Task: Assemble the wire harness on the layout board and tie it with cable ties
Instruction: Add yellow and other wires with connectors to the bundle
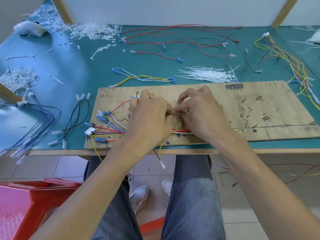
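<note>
Green matting covers the surface, where one plywood layout board (242, 108) lies along the near edge. One wire harness (110, 130) runs left to right across the board's near side, its trunk passing under both hands. Left hand (150, 116) and right hand (199, 115) meet above it, fingers (186, 96) curled, pinching a yellow strand rising from the bundle; whether a tie sits between them is hidden. One loose heap of cable ties (207, 74) lies just beyond the board, nearer the right hand.
</note>
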A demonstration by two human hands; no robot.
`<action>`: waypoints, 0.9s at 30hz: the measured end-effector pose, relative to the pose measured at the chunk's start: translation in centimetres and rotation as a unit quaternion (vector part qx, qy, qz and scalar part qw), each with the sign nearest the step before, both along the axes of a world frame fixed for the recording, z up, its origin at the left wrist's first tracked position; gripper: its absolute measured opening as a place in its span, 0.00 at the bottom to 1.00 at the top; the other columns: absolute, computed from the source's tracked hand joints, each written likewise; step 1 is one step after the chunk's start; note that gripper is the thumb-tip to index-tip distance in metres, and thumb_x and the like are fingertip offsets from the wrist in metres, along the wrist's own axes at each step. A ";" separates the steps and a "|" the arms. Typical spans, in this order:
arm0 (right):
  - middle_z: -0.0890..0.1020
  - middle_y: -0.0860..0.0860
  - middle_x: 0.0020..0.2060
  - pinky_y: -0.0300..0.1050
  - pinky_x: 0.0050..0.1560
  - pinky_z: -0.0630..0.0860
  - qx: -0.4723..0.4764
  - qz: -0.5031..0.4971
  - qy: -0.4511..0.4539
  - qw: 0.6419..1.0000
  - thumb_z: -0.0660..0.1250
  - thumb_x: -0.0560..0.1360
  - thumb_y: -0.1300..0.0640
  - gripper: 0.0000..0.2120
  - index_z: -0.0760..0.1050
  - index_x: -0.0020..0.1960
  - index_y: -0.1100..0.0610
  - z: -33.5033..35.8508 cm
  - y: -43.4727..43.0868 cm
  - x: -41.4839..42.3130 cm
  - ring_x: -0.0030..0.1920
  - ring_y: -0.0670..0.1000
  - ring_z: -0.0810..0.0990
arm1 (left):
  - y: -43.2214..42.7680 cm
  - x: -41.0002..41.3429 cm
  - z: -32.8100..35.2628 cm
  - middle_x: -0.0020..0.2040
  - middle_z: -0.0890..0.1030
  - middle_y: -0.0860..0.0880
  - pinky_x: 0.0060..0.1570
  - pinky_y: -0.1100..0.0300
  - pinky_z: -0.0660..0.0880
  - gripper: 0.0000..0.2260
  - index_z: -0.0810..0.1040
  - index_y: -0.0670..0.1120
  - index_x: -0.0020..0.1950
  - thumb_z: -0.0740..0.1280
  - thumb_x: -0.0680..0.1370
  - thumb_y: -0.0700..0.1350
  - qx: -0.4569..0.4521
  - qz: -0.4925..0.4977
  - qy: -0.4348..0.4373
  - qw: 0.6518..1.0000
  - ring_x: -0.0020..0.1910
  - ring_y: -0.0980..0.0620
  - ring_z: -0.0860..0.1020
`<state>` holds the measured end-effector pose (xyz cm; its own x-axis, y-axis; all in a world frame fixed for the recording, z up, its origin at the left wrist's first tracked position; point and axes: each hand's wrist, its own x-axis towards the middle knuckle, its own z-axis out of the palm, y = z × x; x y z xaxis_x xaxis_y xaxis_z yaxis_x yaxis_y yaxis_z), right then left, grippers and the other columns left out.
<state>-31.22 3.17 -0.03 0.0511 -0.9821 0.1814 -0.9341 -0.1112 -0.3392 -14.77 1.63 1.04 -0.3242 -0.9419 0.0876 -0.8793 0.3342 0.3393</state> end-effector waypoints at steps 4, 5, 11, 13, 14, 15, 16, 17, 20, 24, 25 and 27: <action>0.78 0.38 0.62 0.52 0.56 0.67 -0.014 0.026 -0.013 0.999 0.73 0.77 0.49 0.07 0.87 0.53 0.40 -0.1 1.2 -0.2 0.64 0.53 0.69 | 1.4 0.3 0.3 0.45 0.85 0.58 0.58 0.48 0.63 0.08 0.87 0.62 0.54 0.70 0.79 0.53 0.029 -0.026 0.044 0.998 0.59 0.49 0.70; 0.78 0.38 0.62 0.54 0.57 0.68 -0.022 0.023 -0.025 0.999 0.75 0.76 0.48 0.07 0.87 0.53 0.40 -0.2 1.8 -0.2 0.65 0.53 0.70 | 1.6 0.5 0.4 0.45 0.85 0.59 0.58 0.47 0.63 0.07 0.87 0.62 0.52 0.71 0.79 0.52 0.031 -0.028 0.052 0.998 0.59 0.49 0.72; 0.81 0.37 0.59 0.59 0.57 0.70 -0.011 0.009 -0.063 0.998 0.77 0.76 0.49 0.06 0.87 0.52 0.40 -0.3 4.2 -0.5 0.63 0.52 0.72 | 2.5 0.8 0.5 0.45 0.84 0.62 0.51 0.54 0.54 0.09 0.87 0.63 0.52 0.74 0.76 0.49 0.005 -0.039 0.032 0.999 0.58 0.56 0.67; 0.80 0.36 0.57 0.56 0.58 0.68 0.005 0.013 -0.056 0.998 0.76 0.77 0.49 0.08 0.85 0.55 0.40 0.1 4.0 -0.4 0.63 0.51 0.71 | 2.8 0.7 0.3 0.45 0.81 0.60 0.50 0.54 0.52 0.08 0.87 0.62 0.52 0.77 0.74 0.53 -0.017 -0.042 0.018 0.999 0.56 0.57 0.64; 0.80 0.35 0.56 0.55 0.58 0.67 0.010 0.016 -0.053 0.998 0.75 0.77 0.49 0.09 0.83 0.56 0.41 0.4 3.8 -0.2 0.63 0.50 0.71 | 3.0 0.6 0.2 0.46 0.79 0.59 0.51 0.54 0.54 0.08 0.87 0.61 0.50 0.78 0.72 0.54 -0.034 -0.038 0.015 0.999 0.56 0.56 0.63; 0.80 0.35 0.54 0.56 0.59 0.67 0.012 0.020 -0.049 0.999 0.75 0.76 0.50 0.11 0.81 0.57 0.42 0.5 3.6 -0.1 0.62 0.50 0.71 | 3.1 0.6 0.1 0.46 0.78 0.55 0.52 0.52 0.56 0.07 0.88 0.59 0.48 0.80 0.71 0.55 -0.055 -0.034 0.015 0.998 0.55 0.54 0.62; 0.80 0.35 0.52 0.56 0.59 0.66 0.014 0.024 -0.039 0.999 0.75 0.76 0.51 0.12 0.79 0.58 0.42 0.8 3.4 0.0 0.62 0.49 0.71 | 3.2 0.7 0.0 0.46 0.78 0.53 0.53 0.50 0.59 0.07 0.88 0.57 0.46 0.81 0.69 0.55 -0.071 -0.030 0.010 0.997 0.56 0.53 0.62; 0.81 0.35 0.52 0.57 0.59 0.65 0.016 0.032 -0.020 0.999 0.74 0.76 0.51 0.12 0.79 0.58 0.41 1.0 3.2 0.1 0.61 0.49 0.70 | 3.3 0.7 0.0 0.45 0.79 0.53 0.53 0.49 0.60 0.07 0.88 0.57 0.45 0.81 0.69 0.55 -0.078 -0.030 -0.006 0.997 0.57 0.51 0.63; 0.82 0.34 0.52 0.57 0.58 0.62 0.020 0.061 0.049 0.997 0.71 0.77 0.51 0.07 0.83 0.52 0.39 1.3 3.2 0.5 0.62 0.50 0.69 | 3.4 0.8 -0.3 0.45 0.83 0.58 0.53 0.48 0.60 0.06 0.88 0.59 0.45 0.79 0.71 0.58 -0.067 -0.037 -0.028 0.997 0.60 0.48 0.69; 0.81 0.38 0.55 0.57 0.55 0.64 -0.021 0.047 0.065 0.997 0.71 0.78 0.54 0.08 0.84 0.48 0.41 0.7 4.1 0.9 0.63 0.53 0.72 | 3.3 0.7 -0.4 0.43 0.83 0.59 0.53 0.46 0.62 0.06 0.88 0.58 0.43 0.78 0.72 0.59 -0.070 -0.029 -0.014 0.997 0.58 0.49 0.71; 0.81 0.40 0.55 0.57 0.54 0.65 -0.045 0.032 0.035 0.998 0.72 0.76 0.57 0.09 0.84 0.49 0.43 0.3 4.7 0.9 0.61 0.55 0.73 | 3.3 0.7 -0.4 0.42 0.83 0.59 0.52 0.46 0.63 0.06 0.88 0.58 0.43 0.78 0.72 0.59 -0.075 -0.031 -0.011 0.997 0.57 0.49 0.72; 0.81 0.42 0.51 0.56 0.51 0.67 -0.079 0.005 -0.043 0.996 0.73 0.76 0.59 0.07 0.83 0.50 0.48 -0.4 6.2 1.0 0.56 0.55 0.75 | 3.3 0.7 -0.7 0.39 0.82 0.58 0.51 0.45 0.64 0.05 0.87 0.58 0.40 0.79 0.71 0.57 -0.088 -0.035 0.007 0.995 0.55 0.48 0.74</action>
<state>-30.18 9.40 -0.45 0.0374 -0.9405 0.3376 -0.9008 -0.1780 -0.3960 -14.12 4.90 0.39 -0.3860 -0.8868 0.2540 -0.8477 0.4496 0.2816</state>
